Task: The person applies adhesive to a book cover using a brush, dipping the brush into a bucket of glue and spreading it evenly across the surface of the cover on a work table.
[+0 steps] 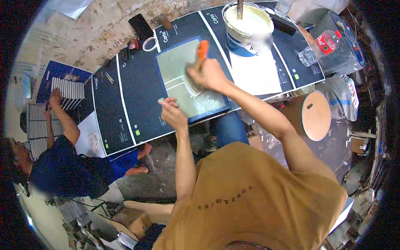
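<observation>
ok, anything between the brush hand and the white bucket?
Head view: only bare dark board and a white sheet between the right hand, holding the orange-handled brush, and the white bucket.

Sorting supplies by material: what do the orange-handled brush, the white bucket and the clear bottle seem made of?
Orange-handled brush: handle probably plastic, uniformly bright; bristles unclear. White round bucket: likely plastic with a smooth glossy wall, holding pale paste. Clear bottle with red label: thin transparent plastic.

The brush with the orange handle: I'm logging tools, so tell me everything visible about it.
The brush has a bright orange handle and a wide head, blurred. The right hand grips it, handle pointing away from the person, head pressed on the pale green sheet, where a wet-looking, glossy patch shows. The left hand rests at that sheet's near edge.
</observation>
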`<act>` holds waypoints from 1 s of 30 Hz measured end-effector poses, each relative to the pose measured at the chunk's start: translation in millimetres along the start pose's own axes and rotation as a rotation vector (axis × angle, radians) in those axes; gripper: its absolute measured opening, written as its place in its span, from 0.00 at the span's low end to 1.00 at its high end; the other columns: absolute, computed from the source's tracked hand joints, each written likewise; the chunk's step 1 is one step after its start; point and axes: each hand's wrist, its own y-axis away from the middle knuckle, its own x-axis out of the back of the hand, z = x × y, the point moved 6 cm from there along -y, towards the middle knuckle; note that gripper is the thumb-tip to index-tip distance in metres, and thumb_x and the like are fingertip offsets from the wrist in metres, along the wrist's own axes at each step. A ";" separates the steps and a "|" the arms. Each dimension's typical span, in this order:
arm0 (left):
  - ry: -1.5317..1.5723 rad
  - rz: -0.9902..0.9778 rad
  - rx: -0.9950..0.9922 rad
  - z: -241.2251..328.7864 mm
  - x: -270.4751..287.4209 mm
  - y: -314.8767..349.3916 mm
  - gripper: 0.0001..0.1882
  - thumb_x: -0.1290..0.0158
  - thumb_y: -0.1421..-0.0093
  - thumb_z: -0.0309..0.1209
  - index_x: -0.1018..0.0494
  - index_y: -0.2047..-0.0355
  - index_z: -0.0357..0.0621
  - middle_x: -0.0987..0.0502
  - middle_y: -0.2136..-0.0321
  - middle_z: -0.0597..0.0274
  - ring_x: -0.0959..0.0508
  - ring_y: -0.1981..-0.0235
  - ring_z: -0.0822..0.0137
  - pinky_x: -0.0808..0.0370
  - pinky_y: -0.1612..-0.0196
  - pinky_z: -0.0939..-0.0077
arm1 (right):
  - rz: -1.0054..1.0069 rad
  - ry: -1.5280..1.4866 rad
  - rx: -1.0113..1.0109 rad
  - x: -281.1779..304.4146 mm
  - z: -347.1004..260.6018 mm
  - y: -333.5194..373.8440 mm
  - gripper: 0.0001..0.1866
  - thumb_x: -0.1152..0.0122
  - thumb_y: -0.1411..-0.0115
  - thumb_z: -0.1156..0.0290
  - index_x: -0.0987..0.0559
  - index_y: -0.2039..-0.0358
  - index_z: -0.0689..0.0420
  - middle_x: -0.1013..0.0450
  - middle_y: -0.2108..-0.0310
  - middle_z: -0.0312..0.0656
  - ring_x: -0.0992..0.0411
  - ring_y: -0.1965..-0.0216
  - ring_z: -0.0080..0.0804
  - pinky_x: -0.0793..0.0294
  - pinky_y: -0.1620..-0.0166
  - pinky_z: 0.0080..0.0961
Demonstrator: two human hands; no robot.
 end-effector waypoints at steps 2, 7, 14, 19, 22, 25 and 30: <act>-0.020 0.028 0.012 -5.6 4.1 2.2 0.38 0.75 0.29 0.53 0.25 0.75 0.36 0.30 0.85 0.61 0.30 0.80 0.63 0.34 0.70 0.67 | 0.065 -0.077 -0.042 25.2 37.9 17.2 0.21 0.38 0.46 0.56 0.23 0.78 0.66 0.26 0.83 0.50 0.25 0.80 0.35 0.25 0.72 0.31; 0.011 -0.033 -0.043 2.4 1.2 0.5 0.28 0.71 0.28 0.43 0.26 0.72 0.39 0.31 0.84 0.61 0.29 0.79 0.57 0.35 0.71 0.60 | 0.382 0.110 -0.150 141.6 80.0 66.9 0.18 0.35 0.44 0.61 0.19 0.69 0.67 0.20 0.74 0.48 0.21 0.71 0.29 0.24 0.67 0.27; 0.004 -0.012 -0.021 3.0 2.8 0.3 0.29 0.71 0.28 0.43 0.26 0.72 0.37 0.32 0.85 0.59 0.29 0.80 0.57 0.35 0.72 0.61 | 0.166 -0.093 -0.100 44.2 16.5 78.1 0.18 0.33 0.46 0.61 0.19 0.65 0.65 0.20 0.71 0.47 0.22 0.69 0.29 0.24 0.65 0.27; -0.036 0.016 -0.021 -5.9 3.1 -4.1 0.40 0.77 0.29 0.56 0.24 0.74 0.38 0.30 0.85 0.64 0.30 0.80 0.69 0.32 0.72 0.73 | 0.259 -0.056 -0.070 102.6 66.9 112.7 0.17 0.38 0.41 0.59 0.19 0.73 0.64 0.21 0.76 0.50 0.20 0.72 0.40 0.24 0.67 0.35; 0.581 -0.148 0.446 -44.9 -2.5 -28.2 0.42 0.74 0.35 0.68 0.26 0.69 0.41 0.30 0.83 0.69 0.34 0.83 0.77 0.38 0.78 0.89 | 0.377 -0.081 -0.191 169.4 95.3 134.2 0.17 0.33 0.43 0.62 0.19 0.64 0.65 0.20 0.68 0.45 0.22 0.68 0.28 0.24 0.61 0.27; 0.510 -0.149 0.349 1.7 -8.5 -100.3 0.44 0.74 0.35 0.66 0.27 0.53 0.36 0.24 0.53 0.52 0.26 0.51 0.62 0.35 0.42 0.68 | 0.582 -0.264 -0.158 191.7 31.7 135.5 0.15 0.31 0.45 0.69 0.20 0.59 0.64 0.20 0.64 0.43 0.23 0.65 0.28 0.24 0.59 0.25; -0.205 -0.805 -0.422 43.3 -100.0 -222.4 0.45 0.78 0.35 0.66 0.20 0.59 0.44 0.25 0.49 0.52 0.28 0.45 0.55 0.38 0.38 0.57 | -0.113 0.025 0.706 65.6 -84.9 78.7 0.23 0.37 0.50 0.72 0.21 0.50 0.50 0.23 0.62 0.44 0.25 0.62 0.42 0.26 0.57 0.35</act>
